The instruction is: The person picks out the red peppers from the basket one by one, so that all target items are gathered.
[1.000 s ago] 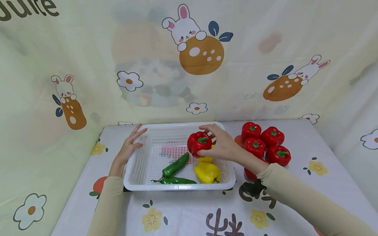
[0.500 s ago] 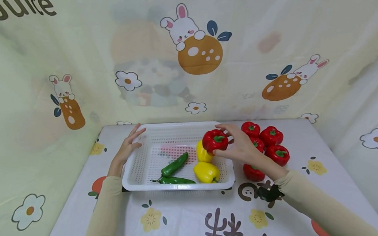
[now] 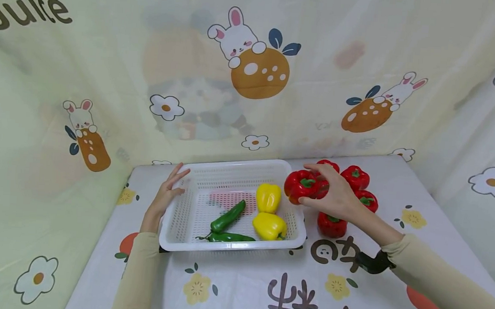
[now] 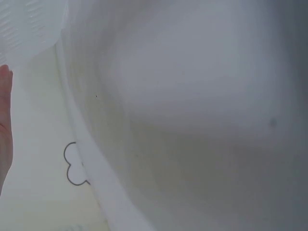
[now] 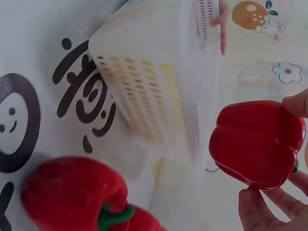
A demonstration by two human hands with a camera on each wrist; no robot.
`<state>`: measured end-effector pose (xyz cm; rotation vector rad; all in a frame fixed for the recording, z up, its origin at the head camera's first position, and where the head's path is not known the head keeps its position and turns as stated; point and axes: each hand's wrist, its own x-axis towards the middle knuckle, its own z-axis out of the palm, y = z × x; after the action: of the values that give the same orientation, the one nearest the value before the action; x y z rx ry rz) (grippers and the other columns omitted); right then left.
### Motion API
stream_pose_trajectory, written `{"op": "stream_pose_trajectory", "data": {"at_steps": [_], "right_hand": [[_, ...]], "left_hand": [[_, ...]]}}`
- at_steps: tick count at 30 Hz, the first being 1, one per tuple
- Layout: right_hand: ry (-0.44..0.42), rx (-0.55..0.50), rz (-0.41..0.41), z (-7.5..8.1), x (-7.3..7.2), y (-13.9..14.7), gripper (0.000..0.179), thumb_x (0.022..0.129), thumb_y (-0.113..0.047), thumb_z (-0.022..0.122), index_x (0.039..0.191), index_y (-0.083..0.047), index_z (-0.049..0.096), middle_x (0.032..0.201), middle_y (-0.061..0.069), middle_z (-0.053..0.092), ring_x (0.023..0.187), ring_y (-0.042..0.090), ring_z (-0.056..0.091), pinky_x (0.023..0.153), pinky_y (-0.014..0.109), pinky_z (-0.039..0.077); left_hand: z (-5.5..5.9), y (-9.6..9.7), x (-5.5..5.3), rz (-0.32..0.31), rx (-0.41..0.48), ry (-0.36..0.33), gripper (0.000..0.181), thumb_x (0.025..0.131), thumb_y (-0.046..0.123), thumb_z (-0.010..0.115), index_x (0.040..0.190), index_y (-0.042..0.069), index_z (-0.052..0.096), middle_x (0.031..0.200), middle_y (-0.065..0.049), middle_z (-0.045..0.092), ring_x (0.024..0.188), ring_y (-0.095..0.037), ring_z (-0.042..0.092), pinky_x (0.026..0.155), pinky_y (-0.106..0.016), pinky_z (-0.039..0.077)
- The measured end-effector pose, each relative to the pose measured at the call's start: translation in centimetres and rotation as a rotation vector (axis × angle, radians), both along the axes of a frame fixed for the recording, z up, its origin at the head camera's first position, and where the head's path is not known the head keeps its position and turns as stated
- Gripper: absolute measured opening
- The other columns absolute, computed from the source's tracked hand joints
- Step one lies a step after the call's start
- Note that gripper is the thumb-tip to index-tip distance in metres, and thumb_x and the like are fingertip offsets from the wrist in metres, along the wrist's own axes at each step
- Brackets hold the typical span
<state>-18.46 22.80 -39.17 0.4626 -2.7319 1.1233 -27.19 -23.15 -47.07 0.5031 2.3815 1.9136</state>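
Observation:
In the head view my right hand (image 3: 336, 195) pinches a red bell pepper (image 3: 298, 187) between thumb and fingers, above the right rim of the white plastic basket (image 3: 228, 247). The right wrist view shows the same pepper raised beside the basket's perforated wall, its green stem partly hidden at the fingers. At the basket's left rim rests my left hand (image 3: 165, 195), fingers extended. Inside the basket lie two yellow bell peppers (image 3: 269, 227) on the right and two long green peppers (image 3: 228, 217) near the front. Little of the left hand (image 4: 5, 113) shows in its own wrist view.
More red bell peppers (image 3: 355, 178) stand on the table right of the basket, partly hidden behind my right hand. One red bell pepper (image 3: 331, 226) sits nearer the front. A patterned curtain (image 3: 250, 121) rises behind the table and at both sides.
My right hand has carried the red bell pepper rightward, from over the basket's interior to its right rim, uncovering the rear yellow pepper. My left hand has stayed at the left rim.

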Motion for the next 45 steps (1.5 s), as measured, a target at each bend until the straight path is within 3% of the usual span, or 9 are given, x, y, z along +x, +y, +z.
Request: {"op": "stream_pose_trajectory", "data": {"at_steps": [8,17,19,24,30,32,40,45], "right_hand": [[0.014,-0.028,-0.060,0.2,1.3,2.6,0.079,0.075,-0.023,0.084,0.142,-0.008,0.046,0.138,0.017,0.049,0.117,0.038,0.051,0.081,0.060,0.053],[0.001,-0.016,-0.131,-0.3,1.8,5.4,0.078,0.078,-0.024,0.081,0.144,-0.006,0.042,0.138,0.022,0.046,0.119,0.043,0.048,0.081,0.064,0.051],[0.005,-0.010,-0.144,-0.4,1.9,5.9,0.078,0.079,-0.024,0.081,0.144,-0.006,0.043,0.138,0.022,0.046,0.116,0.042,0.049,0.079,0.061,0.053],[0.014,0.003,-0.174,-0.9,2.5,7.2,0.077,0.079,-0.025,0.080,0.144,-0.005,0.043,0.136,0.023,0.047,0.111,0.040,0.049,0.073,0.039,0.053],[-0.008,0.002,-0.221,-1.6,3.2,8.6,0.078,0.080,-0.024,0.080,0.145,-0.004,0.041,0.138,0.025,0.044,0.112,0.044,0.047,0.077,0.049,0.051],[-0.019,-0.003,-0.232,-1.9,3.4,8.9,0.079,0.080,-0.025,0.080,0.146,-0.004,0.041,0.138,0.025,0.044,0.111,0.044,0.047,0.078,0.047,0.050],[-0.017,-0.037,-0.254,-2.4,4.0,9.8,0.077,0.082,-0.027,0.079,0.146,-0.006,0.042,0.136,0.025,0.045,0.107,0.041,0.049,0.069,0.014,0.042],[-0.014,-0.044,-0.273,-2.9,4.5,10.4,0.076,0.082,-0.026,0.079,0.145,-0.006,0.042,0.137,0.025,0.045,0.108,0.040,0.049,0.066,0.009,0.041]], "left_hand": [[0.0,-0.1,0.1,0.015,-0.021,-0.016,0.059,0.084,-0.016,0.049,0.142,-0.010,0.043,0.164,-0.015,0.012,0.151,-0.033,0.001,0.116,-0.057,0.006],[-0.1,0.0,0.1,0.009,-0.002,-0.004,0.059,0.084,-0.017,0.049,0.142,-0.011,0.042,0.164,-0.017,0.011,0.150,-0.033,0.000,0.116,-0.057,0.007],[-0.1,0.0,0.1,0.012,-0.002,-0.002,0.059,0.084,-0.017,0.050,0.142,-0.011,0.042,0.164,-0.016,0.011,0.151,-0.033,0.000,0.116,-0.057,0.006],[-0.1,0.1,0.1,0.016,-0.003,-0.007,0.059,0.084,-0.017,0.050,0.142,-0.011,0.043,0.164,-0.017,0.011,0.150,-0.034,-0.001,0.116,-0.058,0.004],[0.1,0.0,0.1,0.006,-0.022,-0.004,0.060,0.084,-0.015,0.050,0.143,-0.011,0.041,0.164,-0.014,0.010,0.151,-0.034,-0.003,0.115,-0.060,-0.001],[0.2,0.0,0.1,0.003,-0.026,-0.001,0.060,0.083,-0.016,0.050,0.142,-0.011,0.041,0.164,-0.015,0.010,0.151,-0.034,-0.003,0.115,-0.060,-0.002],[0.3,0.1,-0.1,0.007,-0.004,-0.023,0.060,0.084,-0.016,0.050,0.143,-0.010,0.042,0.165,-0.011,0.010,0.151,-0.030,-0.003,0.117,-0.057,0.002],[0.1,0.1,0.1,0.012,0.008,-0.043,0.060,0.084,-0.016,0.050,0.143,-0.009,0.042,0.165,-0.010,0.010,0.151,-0.030,-0.003,0.117,-0.056,0.001]]}}
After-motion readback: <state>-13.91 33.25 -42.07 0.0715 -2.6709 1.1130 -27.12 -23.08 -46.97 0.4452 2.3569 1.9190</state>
